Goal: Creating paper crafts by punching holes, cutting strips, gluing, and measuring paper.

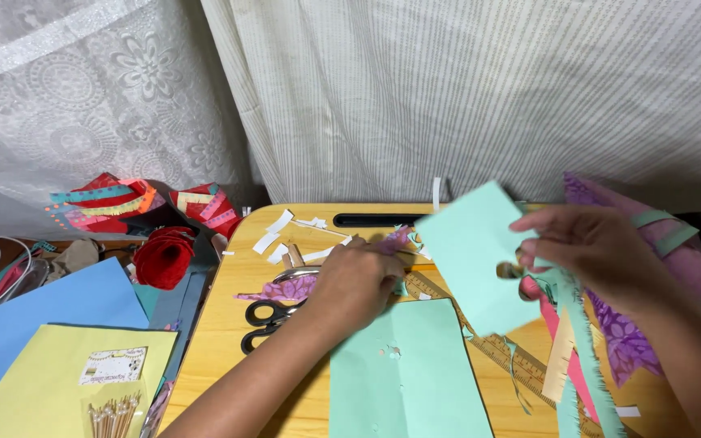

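Observation:
My right hand [590, 247] holds up a mint-green paper piece [472, 251] with a hole cut near its right edge, tilted above the wooden lap table [229, 316]. My left hand [354, 284] rests fingers-down on the table among paper scraps, on or beside a purple patterned scrap [290, 288]; what it grips is hidden. Black-handled scissors [265, 320] lie just left of that hand. A larger mint-green sheet [407, 373] lies flat in front of me. A wooden ruler [496, 349] runs diagonally under the raised paper.
White paper strips [273, 231] litter the table's far side. Fringed mint, cream and pink strips [569, 357] and a purple patterned roll [675, 243] sit at right. Left of the table lie blue [50, 312] and yellow sheets [42, 381], a red felt roll [162, 258], and a packet of sticks [115, 414].

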